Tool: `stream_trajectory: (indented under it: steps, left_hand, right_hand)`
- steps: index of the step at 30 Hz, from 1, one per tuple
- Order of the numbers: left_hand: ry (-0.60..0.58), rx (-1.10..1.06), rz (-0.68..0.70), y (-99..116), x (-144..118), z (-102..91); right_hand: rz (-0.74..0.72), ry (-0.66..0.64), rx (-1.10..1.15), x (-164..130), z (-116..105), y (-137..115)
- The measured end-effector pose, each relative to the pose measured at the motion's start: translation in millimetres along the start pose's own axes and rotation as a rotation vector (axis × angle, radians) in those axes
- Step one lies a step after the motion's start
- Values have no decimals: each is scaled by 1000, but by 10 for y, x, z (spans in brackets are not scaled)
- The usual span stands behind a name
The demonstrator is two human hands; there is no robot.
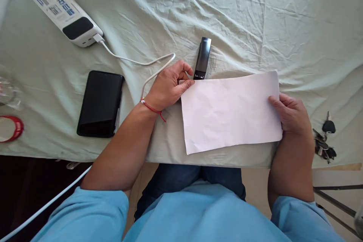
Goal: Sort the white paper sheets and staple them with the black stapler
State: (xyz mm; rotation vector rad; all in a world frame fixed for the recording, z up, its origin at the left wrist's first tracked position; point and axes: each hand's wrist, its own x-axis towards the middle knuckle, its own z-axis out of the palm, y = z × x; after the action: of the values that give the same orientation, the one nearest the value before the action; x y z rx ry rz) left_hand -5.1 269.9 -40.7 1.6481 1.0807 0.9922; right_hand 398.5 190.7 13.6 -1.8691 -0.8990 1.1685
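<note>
Head view: two hands (170, 87) (290, 113), one paper sheet (231, 111).

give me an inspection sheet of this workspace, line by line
surface: table under a wrinkled pale green cloth
job's things: white paper lying flat near the front edge; black stapler at its top left corner
clutter: black phone, keys, red tape roll, white power bank
hands: left hand pinches the paper's corner; right hand holds its right edge
cables: white cable from the power bank
surroundings: metal frame at lower right, floor below
</note>
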Motion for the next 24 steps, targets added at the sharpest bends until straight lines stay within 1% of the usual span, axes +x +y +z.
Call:
stream_trajectory:
  steps: [2,6,13,17,20,24]
  left_hand:
    - [23,31,10,-13,-7,20]
    - [119,49,-2,-67,-10,62]
    - [255,97,-34,-141,-14,113]
    - [273,96,-31,-170,-27,143]
    - [284,124,-17,-143,-39,152]
    - [293,172,71,-93,-46,149]
  right_hand:
    - [13,14,46,9,12,9]
    - [28,69,112,7,23,-1]
    - [16,171,154,6,-22,-9]
    - [26,217,166,28,-62,-3]
    - [36,248,174,55,-90,-1]
    - [35,274,174,36,-89,-16]
